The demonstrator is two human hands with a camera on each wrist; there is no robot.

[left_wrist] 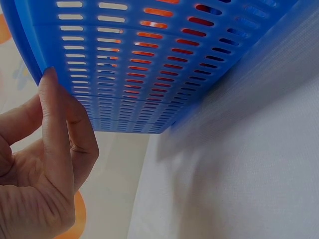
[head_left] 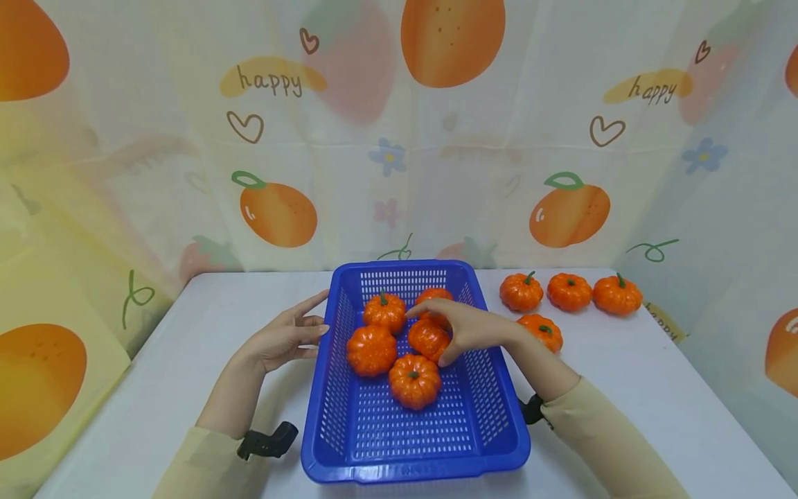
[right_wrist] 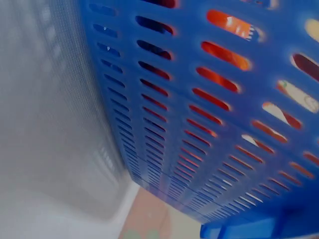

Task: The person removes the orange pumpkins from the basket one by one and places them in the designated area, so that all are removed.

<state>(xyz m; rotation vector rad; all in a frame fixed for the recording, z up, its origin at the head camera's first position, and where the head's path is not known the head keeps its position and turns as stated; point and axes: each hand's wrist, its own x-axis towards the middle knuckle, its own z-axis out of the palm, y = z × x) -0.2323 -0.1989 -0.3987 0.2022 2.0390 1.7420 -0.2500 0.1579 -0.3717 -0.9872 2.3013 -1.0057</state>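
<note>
A blue perforated plastic basket [head_left: 414, 471] holds several small orange pumpkins, shiny and ribbed. My right hand [head_left: 476, 326] reaches over the basket's right wall, its thumb and fingers curved round a pumpkin [head_left: 429, 338] in the middle of the group. Beside that one lie a front pumpkin [head_left: 414, 382] and a left pumpkin [head_left: 371, 351]. My left hand [head_left: 283, 339] is at the basket's left side, fingers fairly straight; in the left wrist view a fingertip touches the rim [left_wrist: 31, 55]. The right wrist view shows the basket wall [right_wrist: 174, 99] but not the right hand.
On the white table [head_left: 623, 395], right of the basket, three pumpkins stand in a row, including a middle one [head_left: 569, 292]. Another pumpkin [head_left: 541, 333] lies nearer, partly behind my right forearm. A fruit-patterned cloth [head_left: 436, 208] hangs behind the table.
</note>
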